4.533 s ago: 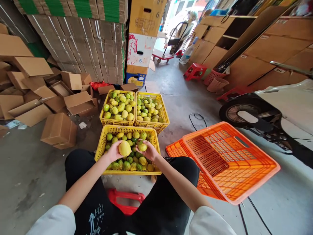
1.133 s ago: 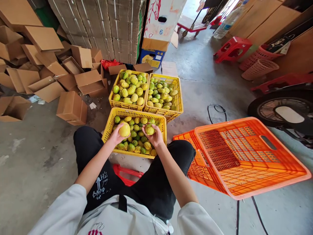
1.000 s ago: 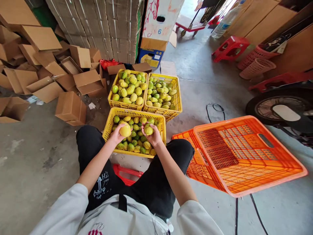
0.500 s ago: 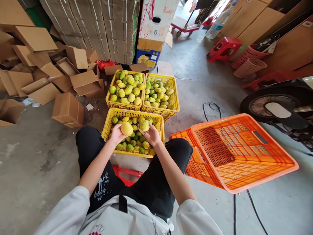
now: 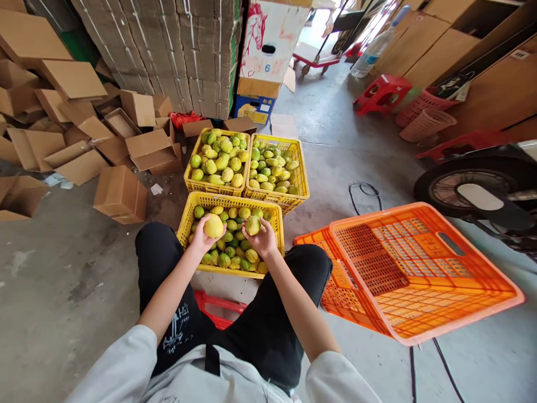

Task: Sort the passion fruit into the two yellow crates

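Note:
My left hand (image 5: 202, 240) is closed around a plain yellow lemon (image 5: 213, 226). A smaller, greenish-yellow lemon (image 5: 252, 225) sits in the fingers of my right hand (image 5: 264, 242). Both hands hover side by side over the near yellow crate (image 5: 183, 226), which holds many green and yellow lemons (image 5: 230, 251). Behind it stand two more yellow crates of fruit, the left one (image 5: 212, 187) heaped with lemons and the right one (image 5: 302, 173) less full.
To my right an orange crate (image 5: 451, 324) lies tilted beside my knee. Loose cardboard boxes (image 5: 117, 193) pile up at the left. A motorbike wheel (image 5: 447, 187), red stool (image 5: 381, 94) and black cable (image 5: 364, 187) are at the right. Under me is a red stool (image 5: 218, 308).
My hands have moved slightly apart, each still holding its lemon. The whole view has shifted a little; the crates have not moved.

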Available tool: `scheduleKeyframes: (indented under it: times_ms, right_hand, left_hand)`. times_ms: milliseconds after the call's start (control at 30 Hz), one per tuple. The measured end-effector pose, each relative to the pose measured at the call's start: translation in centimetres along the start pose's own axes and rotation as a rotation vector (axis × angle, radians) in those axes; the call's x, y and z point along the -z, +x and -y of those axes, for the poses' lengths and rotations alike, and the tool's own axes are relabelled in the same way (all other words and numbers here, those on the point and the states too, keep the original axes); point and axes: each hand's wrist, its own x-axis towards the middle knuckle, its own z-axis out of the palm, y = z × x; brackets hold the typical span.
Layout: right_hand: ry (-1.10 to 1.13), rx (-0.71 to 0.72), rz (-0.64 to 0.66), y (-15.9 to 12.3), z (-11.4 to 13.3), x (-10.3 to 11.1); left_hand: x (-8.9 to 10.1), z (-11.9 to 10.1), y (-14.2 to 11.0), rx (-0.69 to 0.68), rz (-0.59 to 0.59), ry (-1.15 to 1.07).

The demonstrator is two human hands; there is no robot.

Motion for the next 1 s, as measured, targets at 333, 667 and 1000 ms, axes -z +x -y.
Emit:
scheduleKeyframes:
  times_ms: [333,667,1000]
  right_hand:
    - [-0.040,0.025,0.006,0.1,0.0,0.0]
    - [-0.035,0.003,-0.021,0.1,-0.1,-0.4]
    - [0.034,-0.026,0.079,-0.8,0.1,-1.3]
  left_hand:
    - [-0.4,0.5,-0.1,0.065,0.088,-0.036]
    - [1.2,-0.7,-0.2,0.013,0.006,0.049]
    - [-0.4,1.1,0.5,0.080,0.107,-0.076]
